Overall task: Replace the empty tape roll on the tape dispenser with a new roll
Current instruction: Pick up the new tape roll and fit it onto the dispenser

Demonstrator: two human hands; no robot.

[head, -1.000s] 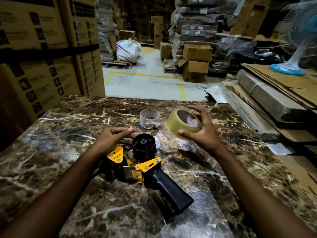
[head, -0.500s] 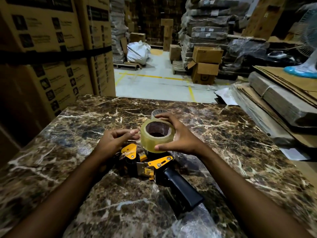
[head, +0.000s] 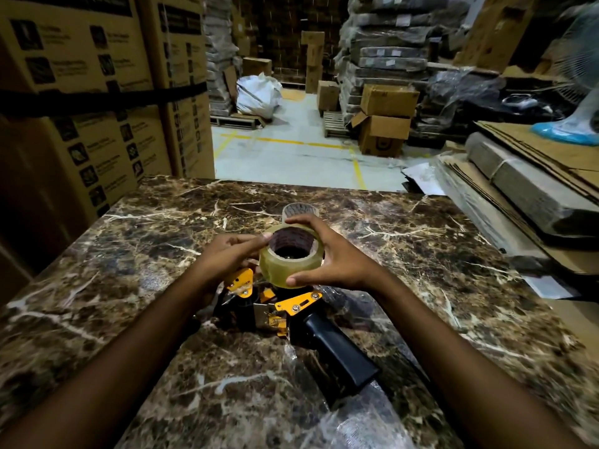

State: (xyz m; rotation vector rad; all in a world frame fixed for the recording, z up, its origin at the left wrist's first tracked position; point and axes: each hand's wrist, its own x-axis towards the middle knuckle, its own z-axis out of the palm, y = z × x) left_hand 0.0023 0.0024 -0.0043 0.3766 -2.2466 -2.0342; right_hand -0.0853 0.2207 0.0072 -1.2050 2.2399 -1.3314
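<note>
A black and yellow tape dispenser (head: 293, 314) lies on its side on the marble table (head: 421, 260), handle pointing toward me at the right. My right hand (head: 334, 259) grips a new roll of clear tape (head: 290, 265), held flat right over the dispenser's hub, which shows dark through the roll's core. My left hand (head: 228, 256) rests on the dispenser's yellow front end, fingertips touching the roll's left rim. The empty tape core (head: 299, 209) stands on the table just behind the roll, partly hidden by my right fingers.
Crinkled clear plastic wrap (head: 359, 419) lies by the dispenser handle near the front edge. Stacked cartons (head: 97, 92) rise at the table's left, flattened cardboard bundles (head: 525, 186) at its right. Beyond the far edge are the warehouse floor and pallets.
My right hand carried the new roll from the right, turned it flat and lowered it over the dispenser's hub. My left hand's fingers came up against the roll.
</note>
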